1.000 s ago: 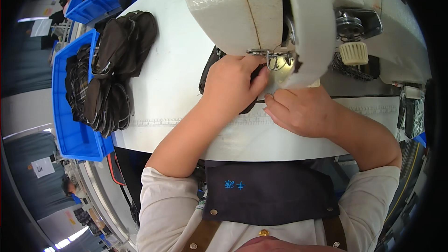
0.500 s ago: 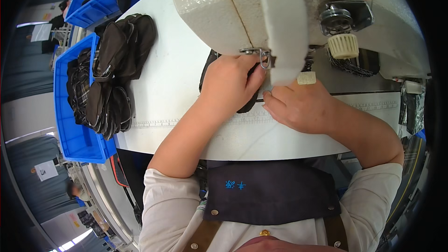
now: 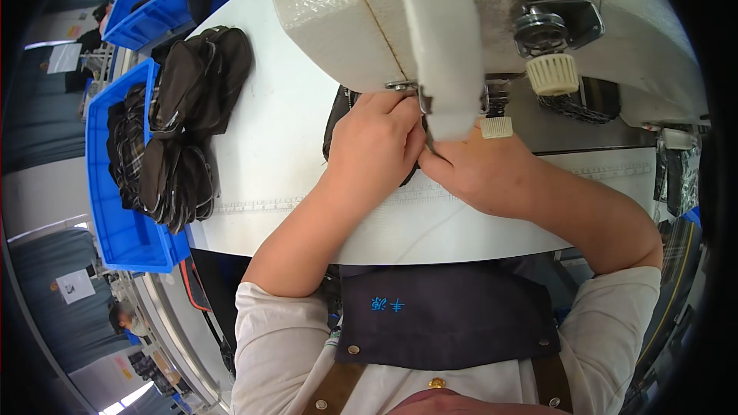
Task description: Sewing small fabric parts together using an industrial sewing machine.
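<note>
A dark fabric piece [image 3: 334,124] with a zip-like edge lies under the head of the white sewing machine [image 3: 338,38]. My left hand [image 3: 375,134] rests on it with curled fingers, pressing it near the needle area; the fingertips are partly hidden by the machine head. Close beside it, my right hand [image 3: 484,173] is closed, its thumb touching the fabric's edge by my left thumb. Its other fingers go out of sight behind the machine's white front part [image 3: 442,54]. The needle and the stitching spot are hidden.
At the left, dark zipped fabric pieces [image 3: 196,81] lie piled on the white table [image 3: 261,131], partly over a blue bin [image 3: 100,223] of more pieces. Another blue bin [image 3: 146,27] stands farther back. A printed ruler strip [image 3: 277,204] runs along the table's near side.
My right hand has moved slightly left and its thumb now meets my left hand. Less of the fabric shows between the hands. The view has shifted a little.
</note>
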A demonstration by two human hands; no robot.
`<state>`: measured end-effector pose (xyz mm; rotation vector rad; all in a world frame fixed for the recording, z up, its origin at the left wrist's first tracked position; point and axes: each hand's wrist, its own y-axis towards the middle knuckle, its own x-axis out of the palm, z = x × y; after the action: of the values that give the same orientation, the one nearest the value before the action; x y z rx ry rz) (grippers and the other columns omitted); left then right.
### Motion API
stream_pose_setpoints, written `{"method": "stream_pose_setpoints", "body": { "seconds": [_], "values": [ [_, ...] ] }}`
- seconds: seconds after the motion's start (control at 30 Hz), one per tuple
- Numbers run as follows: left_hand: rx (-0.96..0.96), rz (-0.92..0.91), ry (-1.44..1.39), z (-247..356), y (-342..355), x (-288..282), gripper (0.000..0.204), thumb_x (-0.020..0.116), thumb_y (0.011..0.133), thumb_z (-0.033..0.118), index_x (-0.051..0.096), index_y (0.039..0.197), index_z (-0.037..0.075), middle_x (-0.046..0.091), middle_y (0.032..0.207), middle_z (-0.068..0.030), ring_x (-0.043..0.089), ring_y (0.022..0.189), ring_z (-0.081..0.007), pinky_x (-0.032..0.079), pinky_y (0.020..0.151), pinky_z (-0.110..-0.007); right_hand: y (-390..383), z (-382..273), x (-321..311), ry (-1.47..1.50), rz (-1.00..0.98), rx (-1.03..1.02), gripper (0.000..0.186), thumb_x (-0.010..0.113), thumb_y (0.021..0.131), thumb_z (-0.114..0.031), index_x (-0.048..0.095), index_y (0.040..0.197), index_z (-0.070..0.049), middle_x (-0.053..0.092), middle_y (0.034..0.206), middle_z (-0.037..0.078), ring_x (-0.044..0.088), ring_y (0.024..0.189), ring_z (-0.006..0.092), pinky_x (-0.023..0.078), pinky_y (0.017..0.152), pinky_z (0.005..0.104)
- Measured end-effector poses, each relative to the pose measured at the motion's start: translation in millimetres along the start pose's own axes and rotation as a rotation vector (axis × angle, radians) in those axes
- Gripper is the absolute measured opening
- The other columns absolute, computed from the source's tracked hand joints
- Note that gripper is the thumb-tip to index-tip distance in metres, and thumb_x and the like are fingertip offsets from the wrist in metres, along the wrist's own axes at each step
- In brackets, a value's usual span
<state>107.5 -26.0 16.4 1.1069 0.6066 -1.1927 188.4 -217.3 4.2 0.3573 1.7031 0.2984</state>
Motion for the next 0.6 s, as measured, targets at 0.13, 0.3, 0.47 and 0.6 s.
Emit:
{"method": "stream_pose_setpoints", "body": {
  "seconds": [0.13,0.3,0.47,0.6],
  "values": [
    [0.022,-0.044,0.059,9.6,-0.7,-6.2,0.024,0.074,0.086,0.004,0.078,0.109,0.007,0.07,0.096,-0.0083,0.068,0.085,-0.0314,0.056,0.068,-0.041,-3.0,0.6,4.6,0.028,0.059,-0.013,0.013,0.071,0.077,-0.011,0.062,0.086,-0.01,0.059,0.076,0.003,0.064,0.07,0.0187,0.049,0.058,0.0346],
    [0.057,-0.013,0.019,13.3,0.5,-3.2,0.024,0.075,0.086,0.007,0.078,0.11,0.007,0.067,0.094,-0.0073,0.068,0.087,-0.0299,0.056,0.067,-0.04,-4.9,-1.1,-1.4,-0.034,0.008,-0.036,0.011,0.07,0.078,-0.012,0.062,0.085,-0.009,0.059,0.071,0.003,0.064,0.066,0.0192,0.049,0.054,0.0351],
    [0.043,-0.055,0.045,13.4,-0.7,-4.0,0.027,0.074,0.088,0.008,0.077,0.115,0.006,0.069,0.105,-0.0078,0.068,0.09,-0.0306,0.057,0.071,-0.04,-4.6,-4.6,-6.4,-0.058,-0.036,-0.028,0.01,0.069,0.077,-0.013,0.062,0.084,-0.009,0.058,0.07,0.003,0.065,0.066,0.0186,0.049,0.053,0.0354],
    [0.042,-0.065,0.035,10.4,-0.5,-4.3,0.028,0.073,0.089,0.01,0.075,0.117,0.005,0.069,0.109,-0.0096,0.068,0.096,-0.0322,0.057,0.079,-0.042,-3.3,-3.9,-7.0,-0.058,-0.057,0.002,0.011,0.069,0.077,-0.014,0.062,0.084,-0.009,0.058,0.07,0.002,0.065,0.066,0.0172,0.049,0.053,0.0341]
  ]
}}
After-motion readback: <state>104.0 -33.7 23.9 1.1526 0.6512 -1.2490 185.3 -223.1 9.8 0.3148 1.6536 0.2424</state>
